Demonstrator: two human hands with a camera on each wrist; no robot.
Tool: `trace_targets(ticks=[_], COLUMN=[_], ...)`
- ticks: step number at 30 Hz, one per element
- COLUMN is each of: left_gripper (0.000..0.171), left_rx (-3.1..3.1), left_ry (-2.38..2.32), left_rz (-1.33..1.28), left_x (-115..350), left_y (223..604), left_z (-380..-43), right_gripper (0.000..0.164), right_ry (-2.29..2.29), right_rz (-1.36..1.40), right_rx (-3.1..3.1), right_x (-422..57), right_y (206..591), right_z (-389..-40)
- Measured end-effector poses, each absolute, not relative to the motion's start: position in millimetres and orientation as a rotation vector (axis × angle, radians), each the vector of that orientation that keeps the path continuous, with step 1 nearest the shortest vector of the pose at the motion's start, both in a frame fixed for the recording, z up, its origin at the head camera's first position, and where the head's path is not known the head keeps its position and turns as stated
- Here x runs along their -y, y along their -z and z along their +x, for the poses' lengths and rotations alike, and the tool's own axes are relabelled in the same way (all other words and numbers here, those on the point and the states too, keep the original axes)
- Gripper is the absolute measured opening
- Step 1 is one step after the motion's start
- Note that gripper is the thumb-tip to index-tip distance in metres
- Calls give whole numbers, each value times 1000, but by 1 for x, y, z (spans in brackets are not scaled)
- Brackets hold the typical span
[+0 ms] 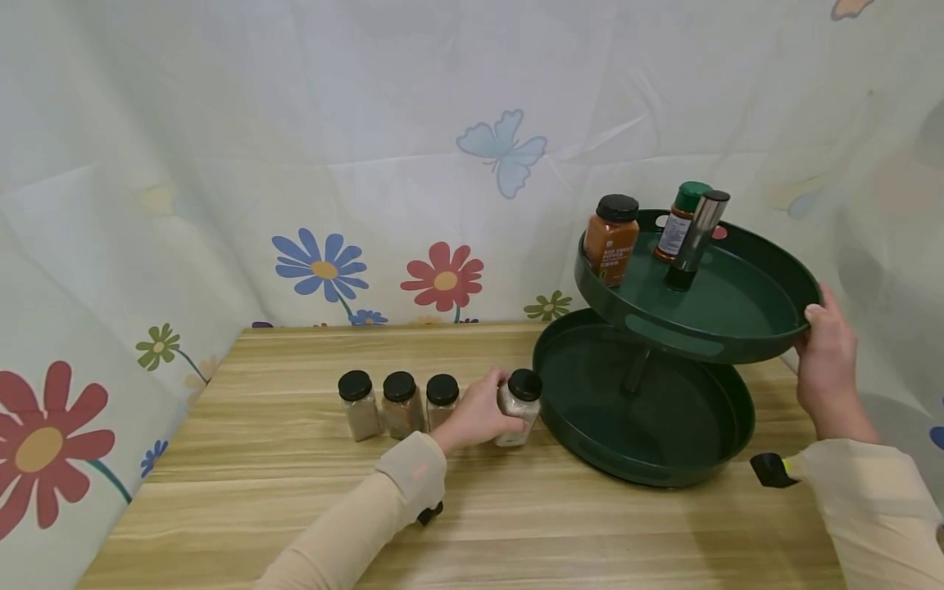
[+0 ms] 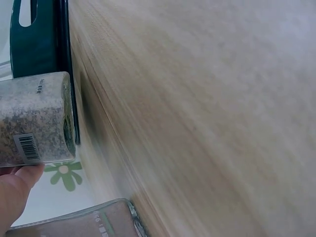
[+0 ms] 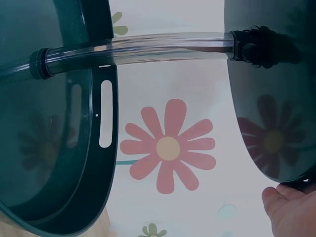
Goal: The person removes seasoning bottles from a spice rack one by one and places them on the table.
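My left hand (image 1: 483,414) grips a clear spice jar (image 1: 521,410) with a black lid, just left of the lower tray of a dark green two-tier stand. Speckled contents, a barcode and part of the base of this jar (image 2: 37,118) show in the left wrist view. At the far right, my right hand (image 1: 829,360) holds the rim of the upper tray (image 1: 737,299), thumb over the edge. In the right wrist view, fingertips of the right hand (image 3: 291,210) lie at the tray's underside. A clear post (image 3: 173,48) joins the two tiers.
Three black-lidded spice jars (image 1: 401,406) stand in a row left of my left hand. The upper tray carries a red pepper jar (image 1: 612,242), a green-capped bottle (image 1: 677,225) and a silver-and-black cylinder (image 1: 696,242). The lower tray (image 1: 649,475) stands on the wooden table (image 1: 295,492); a flowered curtain hangs behind.
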State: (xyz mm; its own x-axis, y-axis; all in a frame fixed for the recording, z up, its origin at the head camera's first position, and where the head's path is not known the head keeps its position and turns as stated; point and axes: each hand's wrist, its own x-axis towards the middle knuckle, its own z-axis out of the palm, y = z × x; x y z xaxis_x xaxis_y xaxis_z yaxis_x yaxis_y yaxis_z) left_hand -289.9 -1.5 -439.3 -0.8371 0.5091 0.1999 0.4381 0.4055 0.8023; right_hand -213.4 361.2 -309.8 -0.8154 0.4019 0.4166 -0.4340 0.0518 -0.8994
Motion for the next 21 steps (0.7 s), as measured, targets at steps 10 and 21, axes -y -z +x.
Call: trace_targets(ticks=[10,21], left_gripper=[56,58], left_rx=[-2561,-2528], left_ry=[-1459,-1489], left_rz=[861,826], left_x=[-1,-1], left_y=[444,445], left_z=[-290,-291], right_gripper=[48,47], right_ry=[-1844,-1844], right_rz=[55,56], right_rx=[1718,1710], right_x=[-360,-360], right_y=[310,310], right_z=[-213,-213])
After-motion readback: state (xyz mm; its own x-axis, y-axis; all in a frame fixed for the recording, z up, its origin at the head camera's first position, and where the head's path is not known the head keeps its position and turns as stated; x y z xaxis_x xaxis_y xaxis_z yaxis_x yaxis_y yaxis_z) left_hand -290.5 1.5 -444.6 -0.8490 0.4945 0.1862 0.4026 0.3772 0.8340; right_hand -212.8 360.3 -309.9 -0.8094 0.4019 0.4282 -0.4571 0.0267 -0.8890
